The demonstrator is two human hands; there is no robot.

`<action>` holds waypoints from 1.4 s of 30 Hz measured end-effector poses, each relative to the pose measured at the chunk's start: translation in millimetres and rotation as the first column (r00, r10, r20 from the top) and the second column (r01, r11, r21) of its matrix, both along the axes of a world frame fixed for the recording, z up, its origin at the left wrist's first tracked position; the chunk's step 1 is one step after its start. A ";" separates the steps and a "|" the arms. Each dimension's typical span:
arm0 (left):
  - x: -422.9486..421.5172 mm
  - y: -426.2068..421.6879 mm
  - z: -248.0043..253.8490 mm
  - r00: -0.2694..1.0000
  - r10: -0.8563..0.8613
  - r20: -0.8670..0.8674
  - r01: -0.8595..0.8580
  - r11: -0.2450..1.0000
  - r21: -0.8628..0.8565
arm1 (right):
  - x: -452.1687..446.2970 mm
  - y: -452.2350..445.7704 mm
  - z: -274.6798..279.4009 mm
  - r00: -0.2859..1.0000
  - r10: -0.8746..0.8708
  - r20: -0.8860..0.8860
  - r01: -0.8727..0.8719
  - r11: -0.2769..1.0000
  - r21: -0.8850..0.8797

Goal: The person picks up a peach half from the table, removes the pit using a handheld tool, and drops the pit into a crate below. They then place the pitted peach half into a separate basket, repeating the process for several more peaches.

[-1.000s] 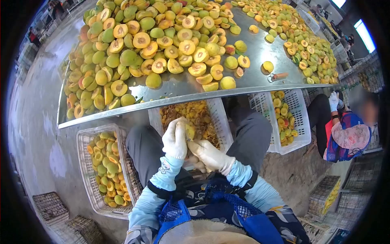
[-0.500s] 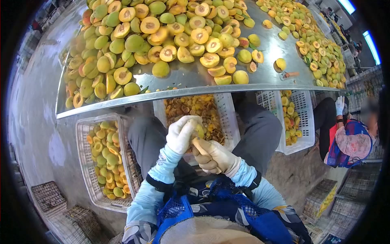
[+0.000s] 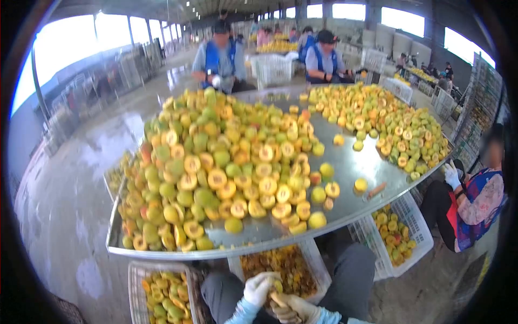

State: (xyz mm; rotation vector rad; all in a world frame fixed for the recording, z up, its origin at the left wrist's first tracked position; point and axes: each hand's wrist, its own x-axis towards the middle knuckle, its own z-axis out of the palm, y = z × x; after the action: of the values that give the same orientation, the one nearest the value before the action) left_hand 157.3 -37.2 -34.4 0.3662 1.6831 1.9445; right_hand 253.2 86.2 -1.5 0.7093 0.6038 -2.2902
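My left hand (image 3: 259,288), in a white glove, is closed around a yellow-green peach (image 3: 278,285) at the bottom of the view. Close against it, my right hand (image 3: 295,310) wears a soiled glove and grips a tool with a tan handle (image 3: 277,298); its working end is hidden at the fruit. Both hands are above a white crate (image 3: 318,268) of brown and orange peach pits and scraps (image 3: 278,265), between my knees. Beyond them, a large heap of halved and whole peaches (image 3: 216,173) covers much of a metal table (image 3: 345,173).
A crate of peach halves (image 3: 166,297) stands at my left, another (image 3: 396,232) at my right. A tan-handled tool (image 3: 376,190) lies near the table's front edge. A second peach heap (image 3: 388,119) is at the right. Co-workers sit across (image 3: 218,62) and at right (image 3: 475,200).
The view has tilted up, so my hands now appear lower and the hall and co-workers across the table show. My hands still hold the peach and the tool together.
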 end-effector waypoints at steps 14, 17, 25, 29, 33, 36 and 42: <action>-25.0 -146.4 55.3 0.814 0.331 -0.478 -0.572 0.605 -0.554 | -16.0 78.2 -65.7 0.850 0.445 -0.283 0.173 0.273 0.946; -31.2 -174.9 78.0 0.637 -0.380 -0.670 -0.627 0.250 -0.738 | -15.5 83.4 -81.4 0.800 0.582 -0.146 0.083 0.133 0.988; -147.4 -7.2 105.5 0.772 -0.425 -0.472 -0.366 0.310 -0.877 | -22.1 62.5 -160.0 0.534 0.845 0.011 0.394 -0.261 0.881; -176.5 30.2 58.6 0.810 -0.458 -0.366 -0.344 0.134 -0.929 | -17.3 55.9 -113.7 0.609 0.734 -0.299 0.397 0.044 0.917; -179.4 23.2 69.4 0.902 -0.265 -0.340 -0.280 0.238 -0.930 | -61.6 49.4 -23.6 0.547 0.563 -0.619 0.763 -0.031 0.646; -184.5 -3.4 48.1 0.978 0.193 -0.081 -0.205 0.809 -0.551 | -96.8 84.4 66.6 0.522 0.280 -0.806 0.763 0.269 0.588; -119.8 -42.8 54.5 0.919 0.209 0.334 -0.337 0.857 0.391 | -114.6 99.5 172.6 0.277 0.032 -0.960 0.872 0.411 0.265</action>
State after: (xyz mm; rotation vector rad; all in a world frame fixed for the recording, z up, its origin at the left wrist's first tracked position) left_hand 37.5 -80.1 20.1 -0.0028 1.1486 2.4635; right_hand 138.6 185.7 171.1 -0.1948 2.4372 -2.8313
